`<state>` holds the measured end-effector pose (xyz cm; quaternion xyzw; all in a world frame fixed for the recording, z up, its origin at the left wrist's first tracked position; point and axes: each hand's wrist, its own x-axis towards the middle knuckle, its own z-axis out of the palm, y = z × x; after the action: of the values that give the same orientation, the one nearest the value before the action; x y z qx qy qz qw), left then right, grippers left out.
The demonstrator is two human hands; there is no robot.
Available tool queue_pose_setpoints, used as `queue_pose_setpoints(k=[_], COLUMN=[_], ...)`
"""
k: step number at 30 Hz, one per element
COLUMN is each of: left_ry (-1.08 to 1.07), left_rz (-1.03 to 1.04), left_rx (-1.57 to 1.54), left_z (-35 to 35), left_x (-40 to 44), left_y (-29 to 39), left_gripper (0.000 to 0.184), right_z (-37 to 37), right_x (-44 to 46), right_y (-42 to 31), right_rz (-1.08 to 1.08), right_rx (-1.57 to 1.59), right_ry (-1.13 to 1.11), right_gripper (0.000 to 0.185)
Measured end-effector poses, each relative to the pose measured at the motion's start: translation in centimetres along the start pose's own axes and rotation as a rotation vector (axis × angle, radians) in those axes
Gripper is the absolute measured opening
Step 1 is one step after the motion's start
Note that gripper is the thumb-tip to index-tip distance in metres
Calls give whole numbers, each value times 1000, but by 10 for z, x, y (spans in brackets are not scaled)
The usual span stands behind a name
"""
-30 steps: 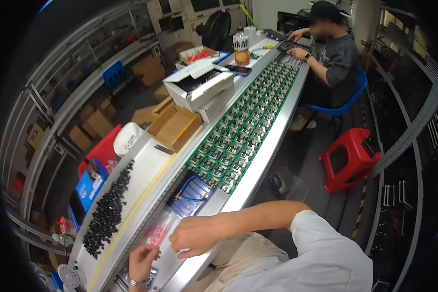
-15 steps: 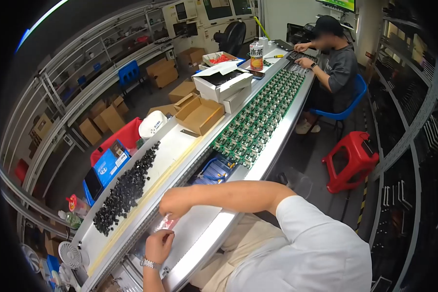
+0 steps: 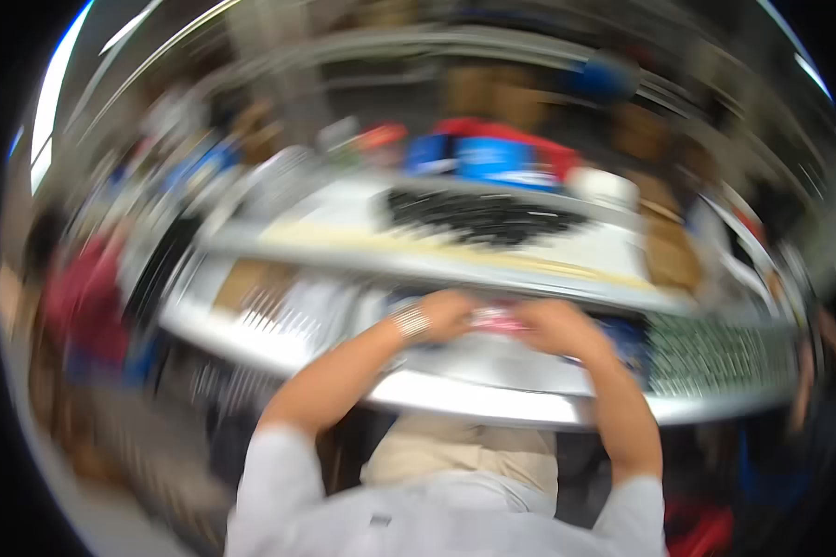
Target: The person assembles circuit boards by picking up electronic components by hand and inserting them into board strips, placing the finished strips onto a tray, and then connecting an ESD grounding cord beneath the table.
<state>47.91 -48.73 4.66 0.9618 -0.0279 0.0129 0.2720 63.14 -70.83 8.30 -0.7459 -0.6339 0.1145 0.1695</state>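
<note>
The view is smeared by motion. My left hand [image 3: 448, 316], with a metal watch at its wrist, is over the front strip of the bench. Close to its right is my right hand [image 3: 559, 327]. Between the two lies a pinkish-red item [image 3: 500, 320], perhaps a clear bag with red marks, touching or almost touching both hands. Blur hides the fingers, so I cannot tell how either hand holds it. Behind the hands, a pile of black parts [image 3: 483, 215] lies on the white work surface [image 3: 334, 206].
Green circuit boards [image 3: 715, 355] line the bench at the right. At the left are a brown piece [image 3: 251, 286] and pale blurred items. Blue boxes [image 3: 497, 160] and a white round container [image 3: 606, 188] stand behind the black parts. A figure in red [image 3: 91, 292] is far left.
The view has swung left, so the bench now runs across the frame and the co-worker at the far end is no longer clearly seen. Both my hands stay close together around the pinkish item.
</note>
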Motion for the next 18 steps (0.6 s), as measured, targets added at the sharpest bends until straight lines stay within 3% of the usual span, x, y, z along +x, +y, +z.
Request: queue_pose_setpoints(k=[2, 9, 13, 15, 16, 17, 18], left_ry=[-76, 42, 10, -33, -49, 42, 111], left_rz=[16, -6, -92, -184, -157, -127, -80], left_rx=[67, 39, 3, -130, -85, -86, -118], left_z=[-3, -4, -8, -12, -17, -12, -10], left_x=[2, 3, -6, -11, -15, -15, -15], left_y=[-1, -15, -11, -4, -1, -6, -10], left_gripper=[19, 23, 15, 22, 28, 30, 32], right_z=[-12, -8, -1, 24, 12, 9, 18], right_x=[4, 11, 16, 19, 17, 16, 13], right_y=[-17, -24, -13, 13, -2, -6, 4], right_rz=[-8, 54, -101, -114, -33, -7, -97], right_rx=[-55, 40, -15, 21, 19, 55, 75], right_ry=[12, -40, -34, -19, -125, -129, 18], right_gripper=[25, 26, 18, 16, 16, 17, 19])
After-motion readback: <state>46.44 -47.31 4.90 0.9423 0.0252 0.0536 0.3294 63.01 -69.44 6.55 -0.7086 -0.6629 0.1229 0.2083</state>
